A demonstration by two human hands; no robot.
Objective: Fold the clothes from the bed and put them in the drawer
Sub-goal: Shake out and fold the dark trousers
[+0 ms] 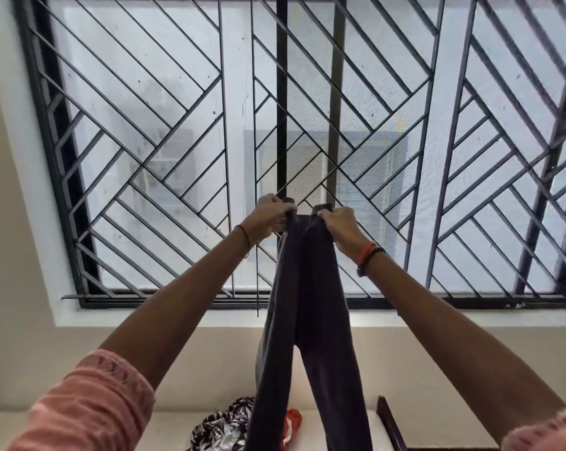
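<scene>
Just above centre, the left hand (272, 211) and right hand (340, 222) are each gripping the top edge of dark trousers (307, 320) hanging limp toward six o'clock; probably soft and light, best held there.

Both arms reach up and away toward a barred window (307, 141). The left hand (272, 213) and right hand (340, 224) each hold a top corner of dark trousers (307, 320), close together; the legs hang down. Below lie a black-and-white patterned garment (223, 428) and an orange cloth (293, 421) on the pale bed (164, 431).
</scene>
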